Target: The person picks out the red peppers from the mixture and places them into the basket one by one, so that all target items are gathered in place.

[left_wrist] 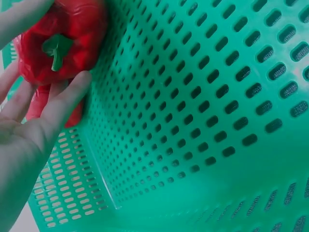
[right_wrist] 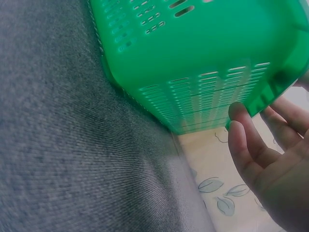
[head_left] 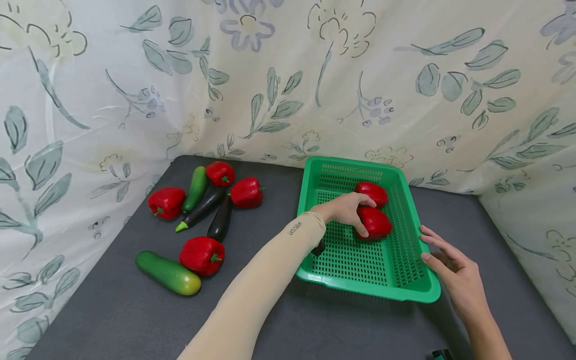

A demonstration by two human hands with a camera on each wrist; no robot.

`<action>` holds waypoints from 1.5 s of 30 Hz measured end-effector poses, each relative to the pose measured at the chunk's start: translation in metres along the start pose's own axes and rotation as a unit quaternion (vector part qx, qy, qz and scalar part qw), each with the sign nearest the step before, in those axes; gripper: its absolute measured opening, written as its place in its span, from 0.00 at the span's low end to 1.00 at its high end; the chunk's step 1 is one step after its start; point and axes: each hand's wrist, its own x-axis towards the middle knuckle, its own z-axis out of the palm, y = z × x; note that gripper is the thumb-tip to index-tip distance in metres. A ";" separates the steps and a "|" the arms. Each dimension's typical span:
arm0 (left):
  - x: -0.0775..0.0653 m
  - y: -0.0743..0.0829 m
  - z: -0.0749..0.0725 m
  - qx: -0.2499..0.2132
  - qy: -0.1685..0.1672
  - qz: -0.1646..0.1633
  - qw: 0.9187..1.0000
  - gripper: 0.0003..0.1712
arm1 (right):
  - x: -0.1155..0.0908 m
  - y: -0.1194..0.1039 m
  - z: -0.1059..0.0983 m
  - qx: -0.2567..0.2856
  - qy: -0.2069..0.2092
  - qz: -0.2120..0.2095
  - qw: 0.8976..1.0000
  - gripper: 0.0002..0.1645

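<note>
My left hand (head_left: pixel 346 210) reaches into a green plastic basket (head_left: pixel 310 185) and holds the nearer red bell pepper (head_left: pixel 375 223) between thumb and fingers. In the left wrist view, the green stem of this bell pepper (left_wrist: pixel 77 29) faces the camera, and the fingers lie along its lower side. Another red bell pepper (head_left: pixel 372 192) sits just behind it in the basket, partly covered by the hand. My right hand (head_left: pixel 456 270) grips the basket's right rim near the front corner. Seen from the right wrist, bent fingers (right_wrist: pixel 246 140) come up beneath that rim.
Left of the basket, several red bell peppers (head_left: pixel 202 256) lie on the dark grey table (head_left: pixel 112 310). Among them are two dark eggplants (head_left: pixel 220 220) and two green cucumber-like vegetables (head_left: pixel 168 272). A flowered curtain (head_left: pixel 270 100) hangs behind the table. A small black object (head_left: pixel 442 354) shows at the bottom edge.
</note>
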 end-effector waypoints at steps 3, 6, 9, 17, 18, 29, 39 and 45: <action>0.000 0.000 0.000 -0.001 0.003 -0.003 1.000 0.41 | 0.000 -0.002 0.000 0.003 -0.001 0.002 1.000 0.26; 0.001 -0.001 -0.001 -0.007 0.007 -0.007 1.000 0.40 | 0.000 -0.003 0.000 0.001 -0.002 0.005 1.000 0.26; 0.001 0.000 -0.001 -0.015 0.009 -0.015 1.000 0.40 | 0.001 -0.004 0.000 -0.003 -0.003 0.007 1.000 0.26; 0.001 0.003 -0.002 -0.019 0.019 -0.024 0.999 0.39 | 0.002 -0.006 -0.001 -0.006 -0.003 0.011 1.000 0.26; 0.001 0.003 -0.002 -0.021 0.022 -0.025 0.999 0.39 | 0.002 -0.006 -0.001 -0.004 -0.003 0.010 1.000 0.26; 0.004 -0.001 -0.002 -0.035 0.024 -0.019 0.999 0.37 | 0.002 -0.004 -0.001 -0.001 -0.002 0.006 1.000 0.26; 0.002 -0.002 -0.009 -0.060 0.012 -0.007 0.998 0.37 | 0.003 -0.007 0.001 0.002 -0.004 0.009 1.000 0.26; -0.003 0.001 -0.020 -0.066 0.014 0.002 0.998 0.37 | 0.003 -0.009 0.000 0.008 -0.001 0.013 1.000 0.27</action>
